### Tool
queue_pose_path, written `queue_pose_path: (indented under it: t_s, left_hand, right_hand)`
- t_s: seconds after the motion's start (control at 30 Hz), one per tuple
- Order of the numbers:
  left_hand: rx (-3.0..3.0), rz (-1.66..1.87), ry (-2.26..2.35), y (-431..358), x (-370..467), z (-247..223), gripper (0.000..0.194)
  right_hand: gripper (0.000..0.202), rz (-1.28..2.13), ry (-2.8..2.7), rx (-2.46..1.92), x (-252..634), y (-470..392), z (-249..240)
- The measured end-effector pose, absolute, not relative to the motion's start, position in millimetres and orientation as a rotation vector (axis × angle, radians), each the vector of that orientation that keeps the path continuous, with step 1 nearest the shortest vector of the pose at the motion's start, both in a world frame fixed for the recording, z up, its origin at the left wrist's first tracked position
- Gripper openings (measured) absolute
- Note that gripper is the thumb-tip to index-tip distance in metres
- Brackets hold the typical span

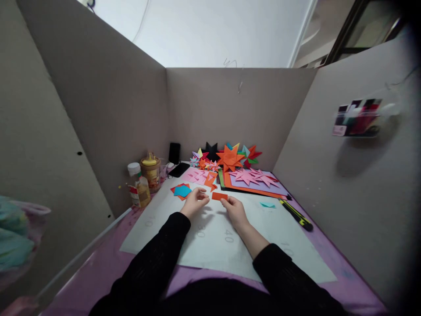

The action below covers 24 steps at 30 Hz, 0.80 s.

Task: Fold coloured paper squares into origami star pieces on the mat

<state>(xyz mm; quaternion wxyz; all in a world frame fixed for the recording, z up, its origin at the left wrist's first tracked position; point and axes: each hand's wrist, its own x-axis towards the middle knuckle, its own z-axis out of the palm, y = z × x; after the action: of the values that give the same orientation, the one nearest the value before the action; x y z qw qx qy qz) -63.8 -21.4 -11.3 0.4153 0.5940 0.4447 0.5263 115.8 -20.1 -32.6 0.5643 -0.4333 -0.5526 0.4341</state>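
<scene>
We have both hands above the middle of the surface (101, 272), over a large white sheet (213, 252) with numbers. In our right hand (236, 210) we hold the orange paper piece (219, 196), which is small and rectangular; the fingers are pinching it near its right end. Our left hand (194, 202) is just beside the left end of this piece. Its fingers are released and a little bent, and we see nothing held between them.

Beyond the left hand, we see blue paper (182, 191) lying upon red-orange paper. Toward the far edge there are pink papers (194, 175) and, to their right, a stack of coloured sheets (282, 190) with pink paper stars (246, 177) on top. Behind, along the far edge, we have many folded stars, among them a big orange star (230, 158) and a black star (212, 151).

Near the left edge stand a bottle (141, 191) with white cap and a jar (151, 174) with yellow lid. A black phone (179, 170) lies close to the far left corner. On the right side we find a turquoise paper piece (268, 205) and, near the right edge, a yellow-black cutter (297, 216).
</scene>
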Motion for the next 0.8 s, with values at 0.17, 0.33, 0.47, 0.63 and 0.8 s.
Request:
queue_pose_path:
  t_s: [0.17,0.33,0.47,0.63,0.8]
  left_hand:
    - [1.668,1.185,1.201,-26.3,-54.1,-13.1,0.023]
    - [1.639,1.133,1.282,-28.0,-53.3,-11.0,0.028]
    - [1.629,1.135,1.272,-27.7,-54.8,-9.7,0.029]
    - [1.608,1.136,1.262,-27.6,-55.6,-9.4,0.030]
    - [1.633,1.134,1.280,-27.1,-55.9,-11.3,0.029]
  right_hand:
    - [0.033,0.987,-1.406,-1.001,112.8,-21.4,-36.4]
    - [0.036,0.986,-1.435,-1.025,114.5,-21.1,-36.4]
    - [0.033,0.995,-1.432,-1.039,115.7,-21.9,-33.1]
    - [0.034,1.005,-1.426,-1.032,116.3,-22.4,-31.9]
    - [0.033,1.002,-1.422,-1.037,116.8,-21.0,-34.8]
